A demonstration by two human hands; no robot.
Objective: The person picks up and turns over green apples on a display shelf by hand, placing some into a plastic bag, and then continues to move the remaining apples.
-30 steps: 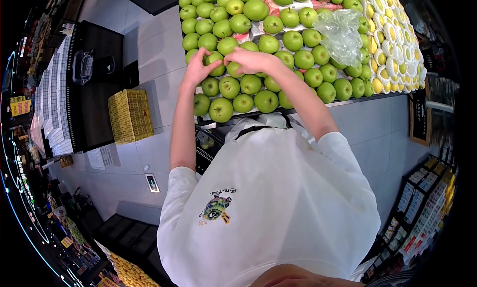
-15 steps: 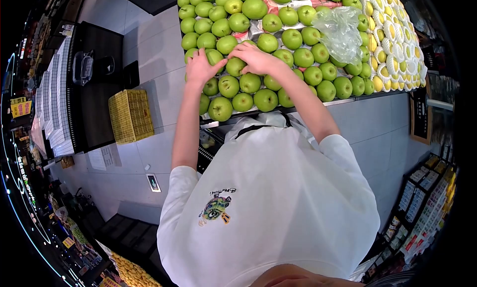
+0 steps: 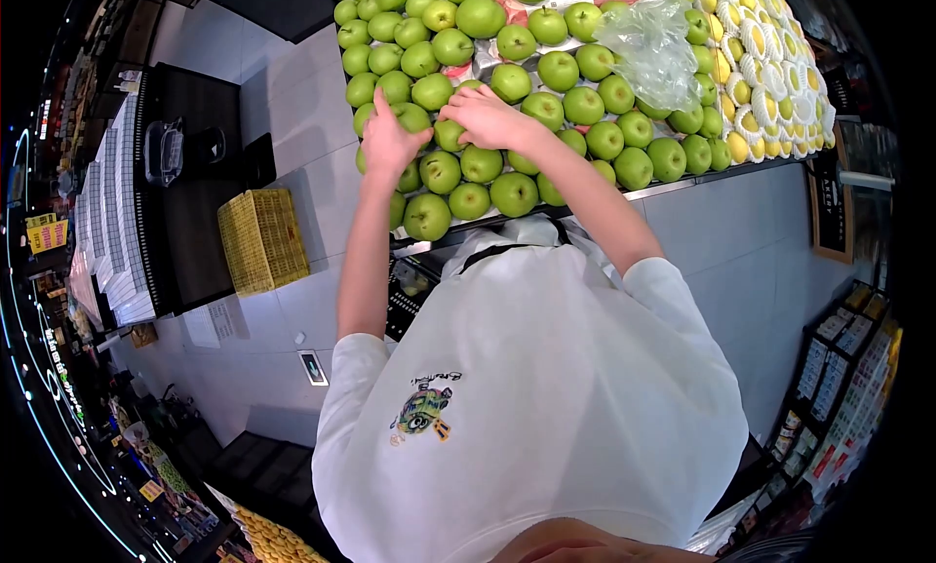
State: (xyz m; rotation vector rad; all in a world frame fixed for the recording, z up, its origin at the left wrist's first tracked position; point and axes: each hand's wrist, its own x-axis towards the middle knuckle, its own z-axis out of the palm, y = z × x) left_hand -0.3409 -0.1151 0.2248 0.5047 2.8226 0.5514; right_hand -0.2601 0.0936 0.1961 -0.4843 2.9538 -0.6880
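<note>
Rows of green apples (image 3: 512,194) cover a display stand at the top of the head view. My left hand (image 3: 392,142) is at the stand's left end, thumb and fingers apart around an apple (image 3: 413,117). Just to its right, my right hand (image 3: 485,120) rests with curled fingers on another apple (image 3: 448,135) and covers part of it. A crumpled clear plastic bag (image 3: 655,54) lies on the apples further right.
Yellow fruit in white foam nets (image 3: 770,85) fills the stand's right end. A yellow woven basket (image 3: 263,241) is at the left beside a dark counter (image 3: 195,227). A shelf of packaged goods (image 3: 829,368) is at the lower right.
The view has shifted slightly, so the stand appears further left and up. My left hand's fingers have shifted on the apples, and my right hand remains on its apple.
</note>
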